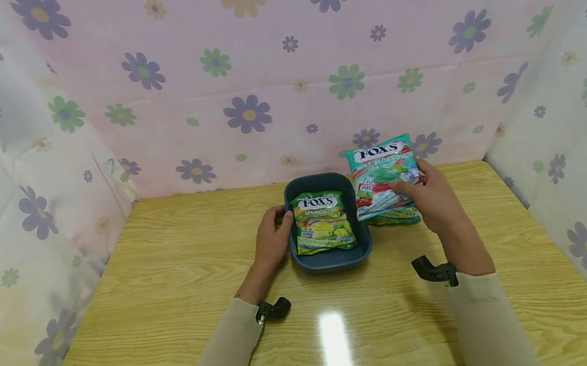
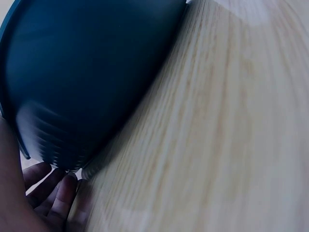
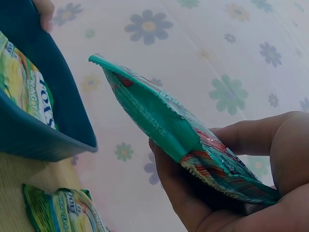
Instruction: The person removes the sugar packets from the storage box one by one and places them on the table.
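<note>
A dark blue plastic tub (image 1: pixel 333 262) stands on the table with a green FOX'S Spring Tea candy bag (image 1: pixel 323 222) lying in it. At the tub's left side my left hand (image 1: pixel 273 236) grips the wall, the thumb over the rim and the fingers (image 2: pixel 63 193) against the outside. My right hand (image 1: pixel 431 194) holds a teal FOX'S Mint Blossom candy bag (image 1: pixel 382 173) up by its right edge, between thumb and fingers, to the right of the tub. Partly hidden below it, another green candy bag (image 3: pixel 65 210) lies on the table beside the tub.
The wood-grain table (image 1: pixel 183 268) reaches back to a flower-patterned cloth (image 1: pixel 284 99), which also hangs at both sides. Each wrist wears a small black camera mount (image 1: pixel 434 271). A bright light reflection falls on the table in front of the tub.
</note>
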### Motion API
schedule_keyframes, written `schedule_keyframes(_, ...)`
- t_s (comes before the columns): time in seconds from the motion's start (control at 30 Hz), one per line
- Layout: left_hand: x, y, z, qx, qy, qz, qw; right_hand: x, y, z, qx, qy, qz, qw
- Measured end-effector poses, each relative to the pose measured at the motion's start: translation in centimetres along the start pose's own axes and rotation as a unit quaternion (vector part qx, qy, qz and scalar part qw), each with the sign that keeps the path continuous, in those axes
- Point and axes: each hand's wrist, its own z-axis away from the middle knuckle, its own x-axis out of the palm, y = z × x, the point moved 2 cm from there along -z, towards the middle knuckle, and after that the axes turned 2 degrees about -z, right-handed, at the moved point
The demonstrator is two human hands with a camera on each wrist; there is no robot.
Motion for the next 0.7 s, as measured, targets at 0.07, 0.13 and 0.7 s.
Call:
schedule_keyframes(0.07,0.0,0.0,0.0,0.0,0.0,0.0,1.0,-0.3,-0.1,0.1,0.0,0.002,-0.009,1.0)
schedule_keyframes(0.13,0.0,0.1,0.0,0.0,0.0,0.0,1.0,-0.5,-0.3,0.2,-0.002,0.002,-0.016,1.0)
schedule_keyframes(0.7,-0.1,0.5,0.2,0.002,0.006,0.01,0.9999,-3.5,0.0,0.1,0.025,0.024,-0.05,0.998)
